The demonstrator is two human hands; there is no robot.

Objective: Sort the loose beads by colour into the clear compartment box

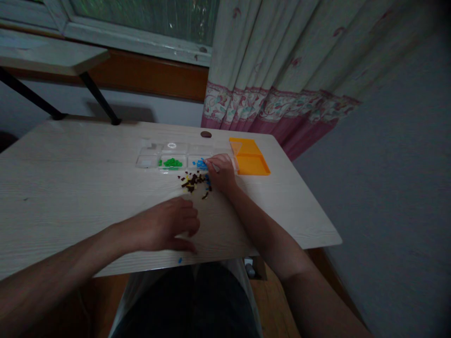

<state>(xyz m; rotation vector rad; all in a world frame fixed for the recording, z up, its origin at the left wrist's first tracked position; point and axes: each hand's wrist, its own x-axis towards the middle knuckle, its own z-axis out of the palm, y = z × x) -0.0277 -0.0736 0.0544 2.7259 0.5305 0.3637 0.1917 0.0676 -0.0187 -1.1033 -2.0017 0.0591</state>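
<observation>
A clear plastic divided box [149,151] lies on the table, with small green pieces [172,163] in one compartment and small blue pieces [200,164] in another. My right hand [222,174] is over the box at the blue pieces, its fingertips pinched together; whatever they may hold is too small to make out. In front of the box spreads a loose pile of dark brown, yellow and blue pieces [192,181]. Nearer the front edge, my left hand [174,221] hovers or rests with loosely bent fingers, the thumb apart and nothing in it.
An orange tray [252,165] stands right of the clear box. Behind sits a brown oval object [206,134]. A lone blue piece [180,260] lies near the table's front edge. A raised shelf [52,58] on black legs stands at back left, and a curtain [243,70] hangs behind.
</observation>
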